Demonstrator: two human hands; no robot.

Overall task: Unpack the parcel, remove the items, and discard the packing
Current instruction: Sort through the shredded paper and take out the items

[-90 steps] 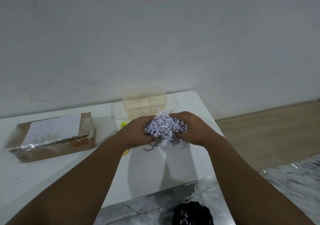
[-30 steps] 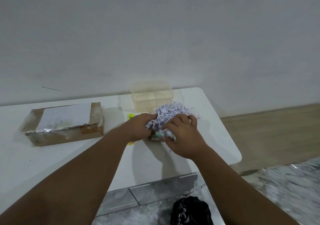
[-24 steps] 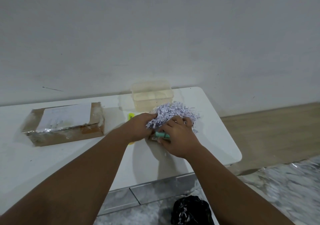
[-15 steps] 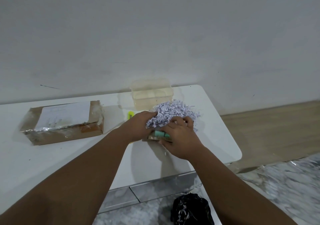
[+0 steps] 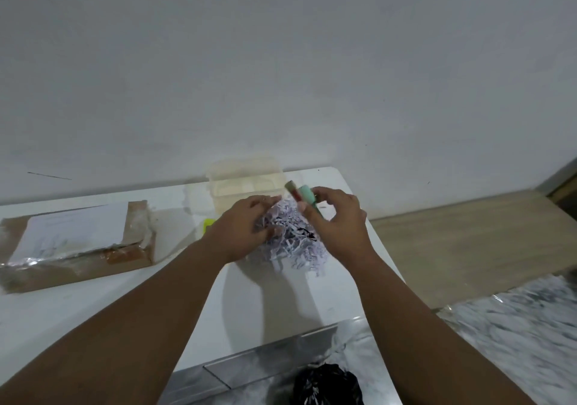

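Paper shreds [image 5: 290, 239] lie in a loose heap on the far right part of the table [image 5: 125, 304]. A small green item [image 5: 305, 194] with a darker end is held just above the heap; I cannot tell what it is. As I read the progress, the cardboard box [image 5: 78, 248] sits opened well apart to the left and its filling is out on the table. At least this one item is free, and a yellow item [image 5: 208, 225] shows half hidden behind the left wrist. Still left, I judge, is to set the green item down, perhaps in the clear plastic tub [image 5: 246, 182] just behind the heap. After that I would check the shreds for more and drop the packing into the black bag [image 5: 327, 384] on the floor, where pale scraps already show. The right hand [image 5: 338, 226] pinches the green item between thumb and forefinger, its other fingers loosely spread and the wrist lifted. The left hand [image 5: 245, 226] reaches in from the left, fingers over the heap and thumb lower, lightly gripping a clump of shreds.
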